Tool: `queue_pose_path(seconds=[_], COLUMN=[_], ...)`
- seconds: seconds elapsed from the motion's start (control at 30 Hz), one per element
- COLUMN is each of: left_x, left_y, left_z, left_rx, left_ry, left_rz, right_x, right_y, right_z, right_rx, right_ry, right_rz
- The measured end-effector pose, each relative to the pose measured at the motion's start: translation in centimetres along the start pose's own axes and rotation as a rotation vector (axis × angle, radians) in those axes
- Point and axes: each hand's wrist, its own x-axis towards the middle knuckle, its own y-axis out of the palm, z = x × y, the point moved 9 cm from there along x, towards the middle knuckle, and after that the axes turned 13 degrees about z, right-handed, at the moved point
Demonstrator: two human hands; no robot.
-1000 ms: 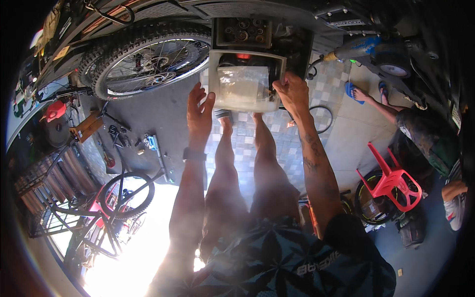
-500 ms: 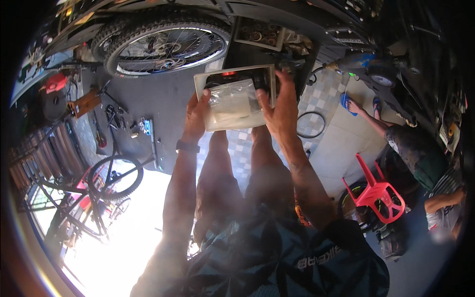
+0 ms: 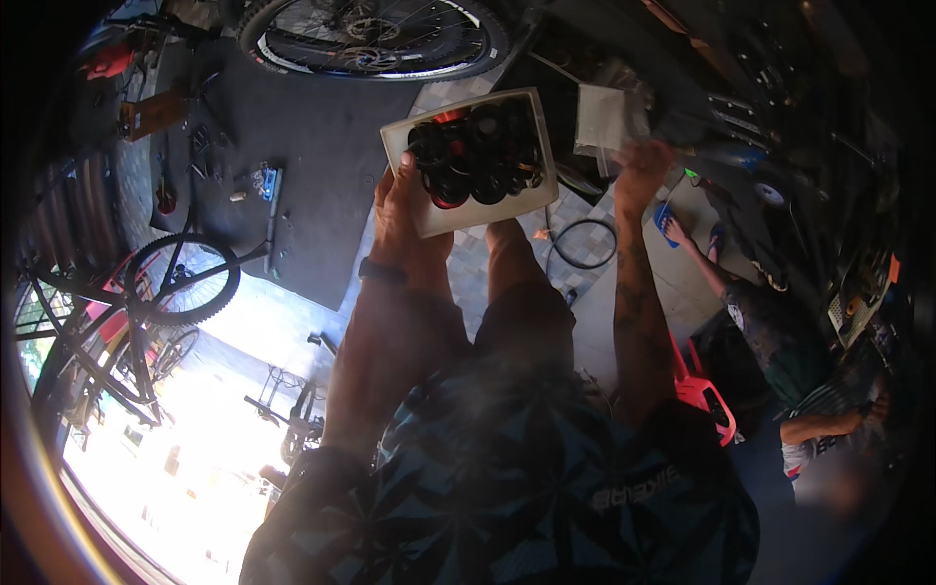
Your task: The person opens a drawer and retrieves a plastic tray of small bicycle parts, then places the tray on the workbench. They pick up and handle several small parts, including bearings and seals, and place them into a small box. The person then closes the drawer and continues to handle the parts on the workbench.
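Observation:
My left hand [image 3: 395, 205] grips the left side of a white rectangular box [image 3: 478, 216], thumb over its near left rim. Several black ring-shaped parts [image 3: 483, 156], a few of them red, fill the box in a heap. Off to the right, my right hand [image 3: 643, 168] pinches a clear plastic bag [image 3: 603, 115] with a pale flat piece in it. The bag hangs over a dark surface, apart from the box. My right fingers are partly blurred.
Bicycle wheels [image 3: 375, 44] stand beyond the dark mat [image 3: 292, 127]. A mountain bike [image 3: 185, 278] is at the left. Another person [image 3: 795, 336] sits at the right near a red plastic chair [image 3: 702, 395]. A black tyre or hoop [image 3: 583, 244] lies on the tiled floor.
My right hand has left the box and carried the plastic bag away to the right. The parts in the box are now uncovered. My left hand still holds the box, now tilted.

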Motion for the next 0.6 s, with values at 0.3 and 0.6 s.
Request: queue_pose_path(seconds=[0.3,0.6], left_x=[-3.5,-11.2], left_y=[-7.6,-10.7], left_z=[-9.4,-23.6], left_rx=[0.261,0.061], left_ry=[0.071,0.209], left_rz=[-0.026,-0.091], right_x=[-7.3,-13.7], right_y=[10.7,24.3], right_z=[6.5,20.0], right_rx=[-0.248,-0.094], right_ry=[0.119,0.095], right_rz=[0.285,0.542])
